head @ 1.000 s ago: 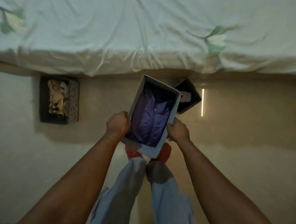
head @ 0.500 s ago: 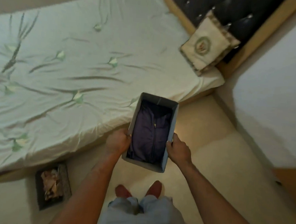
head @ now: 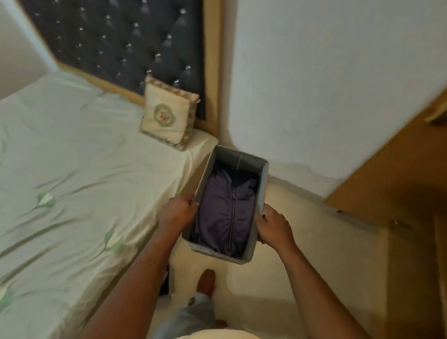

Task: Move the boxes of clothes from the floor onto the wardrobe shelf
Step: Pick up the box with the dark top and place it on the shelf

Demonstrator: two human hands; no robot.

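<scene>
Bed [head: 61, 173] at left, cushion [head: 165, 119] against headboard. Left hand [head: 177, 213] clamped on box [head: 239, 161] left wall; box held clear of floor, long axis pointing away from body, purple jacket [head: 225, 216] folded inside. Right hand [head: 273, 227] clamped on right wall. Wooden panel [head: 398, 178] at right, likely wardrobe.

Bed [head: 69, 176], filling the left half of the frame: pale sheet, wrinkled, printed with scattered green leaf motifs. One square cushion [head: 167, 114] stands on it at upper centre, leaning against the dark tufted headboard [head: 115, 36]. Floor [head: 329, 252], lower centre to lower right: pale, smooth. A bare foot [head: 206, 281] rests on it at lower centre; just left of the foot, a dark object [head: 165, 283] lies at the bed's edge, possibly a box, mostly hidden.
</scene>
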